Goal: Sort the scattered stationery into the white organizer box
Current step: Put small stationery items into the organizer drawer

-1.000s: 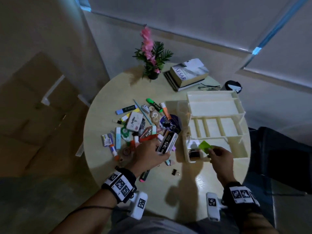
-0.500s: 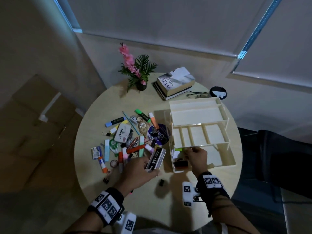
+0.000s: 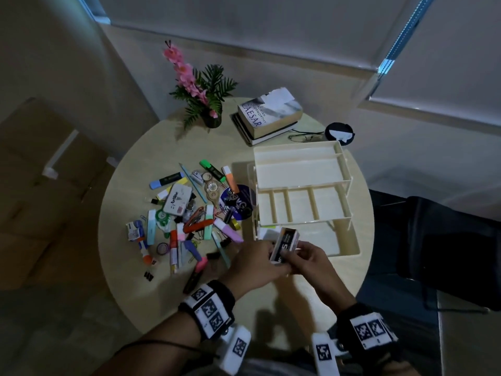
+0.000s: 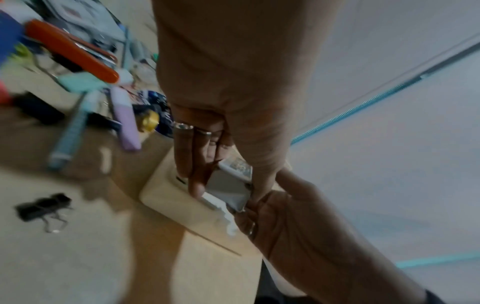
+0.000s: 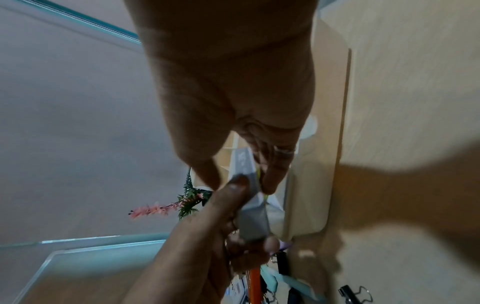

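Note:
A small black-and-white staple box (image 3: 286,244) is held above the table in front of the white organizer box (image 3: 349,183), close to its lower tray's left corner. My left hand (image 3: 271,252) pinches the box from the left and my right hand (image 3: 296,253) grips its right side. In the left wrist view my left hand (image 4: 228,191) clamps the staple box (image 4: 231,181) between fingers and thumb. The right wrist view shows my right hand (image 5: 240,183) on the staple box (image 5: 254,222). The scattered stationery (image 3: 189,213) lies left of the organizer.
A flower pot (image 3: 211,120), stacked books (image 3: 268,115), glasses (image 3: 305,137) and a black round object (image 3: 339,132) stand at the table's far side. Loose binder clips (image 3: 148,276) lie near the front left. A dark seat (image 3: 433,240) is to the right.
My left hand carried the staple box rightward from the pile to the organizer's front. My right hand left a green item in the lower tray and came back to grip the box.

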Motion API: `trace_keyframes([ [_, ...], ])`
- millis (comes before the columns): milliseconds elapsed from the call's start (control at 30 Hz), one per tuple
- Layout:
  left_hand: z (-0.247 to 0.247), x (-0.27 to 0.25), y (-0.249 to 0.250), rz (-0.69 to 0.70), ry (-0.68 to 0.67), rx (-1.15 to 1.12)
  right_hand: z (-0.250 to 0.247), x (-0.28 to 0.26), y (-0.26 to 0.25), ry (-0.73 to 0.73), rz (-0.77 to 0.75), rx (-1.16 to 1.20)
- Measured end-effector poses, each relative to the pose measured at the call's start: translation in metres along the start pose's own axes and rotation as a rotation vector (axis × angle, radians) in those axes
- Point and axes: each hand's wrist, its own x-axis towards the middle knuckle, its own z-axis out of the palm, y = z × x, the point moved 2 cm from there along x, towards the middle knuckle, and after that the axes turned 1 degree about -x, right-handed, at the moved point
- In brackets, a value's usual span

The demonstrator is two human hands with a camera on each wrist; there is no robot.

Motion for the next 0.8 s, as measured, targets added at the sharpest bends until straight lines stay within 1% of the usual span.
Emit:
trace_keyframes([
  [67,0.013,0.005,0.013,0.057,-0.024,-0.046,-0.018,0.008,0.008,0.036,0.013,-0.007],
  [133,0.022,0.008,0.016,0.095,-0.036,-0.034,-0.040,0.020,0.018,0.063,0.072,-0.012],
  [200,0.028,0.011,0.005,0.107,-0.022,0.052,-0.059,0.035,0.028,0.072,0.133,-0.047],
  [267,0.029,0.015,-0.014,0.111,-0.008,0.215,-0.069,0.050,0.033,0.053,0.157,-0.076],
  [333,0.026,0.014,-0.028,0.097,0.002,0.264,-0.070,0.065,0.028,0.077,0.143,-0.161],
  [467,0.025,0.009,-0.042,0.079,0.014,0.132,-0.056,0.090,0.026,0.207,0.092,-0.392],
  [567,0.028,0.009,-0.044,0.068,0.025,0.069,-0.042,0.097,0.033,0.231,0.027,-0.558],
  [633,0.030,0.009,-0.044,0.069,0.038,0.058,-0.035,0.097,0.036,0.238,-0.035,-0.747],
  [700,0.030,0.010,-0.043,0.055,0.033,0.045,-0.032,0.098,0.040,0.247,-0.027,-0.874],
  [800,0.028,0.008,-0.041,0.034,0.009,0.019,-0.027,0.103,0.045,0.265,0.011,-0.901],
])
